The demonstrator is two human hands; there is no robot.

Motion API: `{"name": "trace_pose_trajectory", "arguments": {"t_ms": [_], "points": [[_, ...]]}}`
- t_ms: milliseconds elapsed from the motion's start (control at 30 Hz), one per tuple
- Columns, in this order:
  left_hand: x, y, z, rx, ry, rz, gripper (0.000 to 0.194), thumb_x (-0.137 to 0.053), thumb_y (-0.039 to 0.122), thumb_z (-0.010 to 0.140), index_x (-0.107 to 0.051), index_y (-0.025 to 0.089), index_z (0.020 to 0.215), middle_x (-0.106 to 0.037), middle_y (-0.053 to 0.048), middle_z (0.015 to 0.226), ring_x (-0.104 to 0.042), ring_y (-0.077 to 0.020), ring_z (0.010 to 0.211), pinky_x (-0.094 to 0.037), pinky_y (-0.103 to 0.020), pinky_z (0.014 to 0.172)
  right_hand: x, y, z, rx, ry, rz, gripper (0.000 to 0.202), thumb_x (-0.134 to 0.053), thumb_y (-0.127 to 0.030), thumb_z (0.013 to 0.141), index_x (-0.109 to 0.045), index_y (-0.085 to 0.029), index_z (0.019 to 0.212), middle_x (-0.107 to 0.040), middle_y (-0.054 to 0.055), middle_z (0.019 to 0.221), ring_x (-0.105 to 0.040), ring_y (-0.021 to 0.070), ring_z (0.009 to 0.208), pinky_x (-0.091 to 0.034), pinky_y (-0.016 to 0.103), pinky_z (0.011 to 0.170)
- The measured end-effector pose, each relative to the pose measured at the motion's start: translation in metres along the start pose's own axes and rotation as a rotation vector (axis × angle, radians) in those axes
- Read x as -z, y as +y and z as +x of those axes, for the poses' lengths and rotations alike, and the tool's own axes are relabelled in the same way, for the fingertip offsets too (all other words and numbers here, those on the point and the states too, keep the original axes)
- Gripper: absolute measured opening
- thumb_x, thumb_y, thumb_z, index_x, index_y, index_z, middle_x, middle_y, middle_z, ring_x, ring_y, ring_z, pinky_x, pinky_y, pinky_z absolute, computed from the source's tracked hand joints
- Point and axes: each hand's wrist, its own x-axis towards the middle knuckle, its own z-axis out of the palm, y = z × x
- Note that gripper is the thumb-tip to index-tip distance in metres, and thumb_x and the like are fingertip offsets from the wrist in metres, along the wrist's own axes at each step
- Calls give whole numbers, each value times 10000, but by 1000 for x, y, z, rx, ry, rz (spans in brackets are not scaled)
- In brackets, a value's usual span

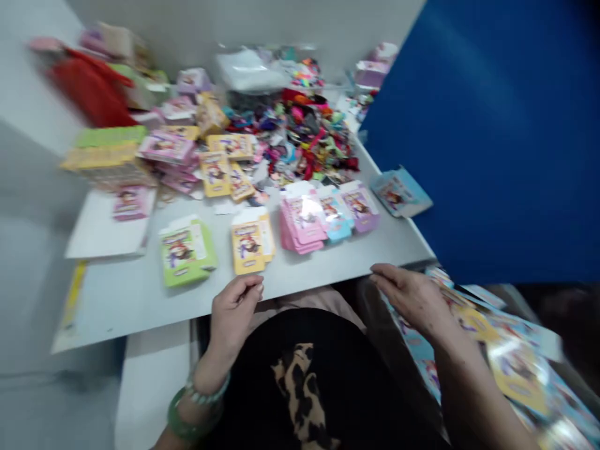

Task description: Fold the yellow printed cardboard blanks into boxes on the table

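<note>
My left hand (237,305) is at the table's front edge, just below a yellow printed box (248,249). Its fingers are curled together, and no object shows in them. Farther right along the edge, my right hand (407,292) has its fingers stretched toward the table and holds nothing visible. In a row on the white table (220,294) lie a green box (180,256), the yellow one, a stack of pink boxes (302,219), a light blue box (335,215) and a purple box (360,206). They look like flat cardboard cartons.
Behind the row is a heap of colourful small items (304,134). Stacked cartons (107,159) and a red bag (89,87) stand at the left. Another blue box (402,192) lies at the right edge, beside a blue panel (492,144). More printed cartons (518,369) lie below, right.
</note>
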Motion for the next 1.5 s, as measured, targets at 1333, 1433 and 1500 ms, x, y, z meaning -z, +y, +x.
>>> {"name": "trace_pose_trajectory", "arguments": {"t_ms": [1333, 1433, 1500], "points": [[2, -1, 13, 363, -402, -1171, 626, -786, 598, 766, -679, 172, 1213, -736, -109, 1222, -632, -299, 1237, -478, -409, 1091, -81, -142, 38, 834, 285, 514, 324, -517, -166, 955, -582, -226, 1267, -632, 123, 1101, -618, 276, 1035, -573, 444, 840], [-5, -8, 7, 363, -429, -1154, 679, -720, 656, 796, -642, 201, 1293, -691, -116, 1317, -566, -314, 1324, -437, -432, 1136, -80, -140, 34, 853, 304, 447, 512, -542, -135, 921, -490, -232, 1421, -445, 175, 1486, -411, 355, 1409, -491, 563, 1048], [-9, -8, 3, 360, -423, -1098, 719, -683, 696, 799, -619, 220, 1334, -674, -119, 1343, -557, -312, 1332, -445, -421, 1127, -80, -140, 34, 906, 276, 468, 552, -542, -137, 921, -439, -207, 1459, -289, 168, 1618, -194, 358, 1539, -383, 614, 1152]]}}
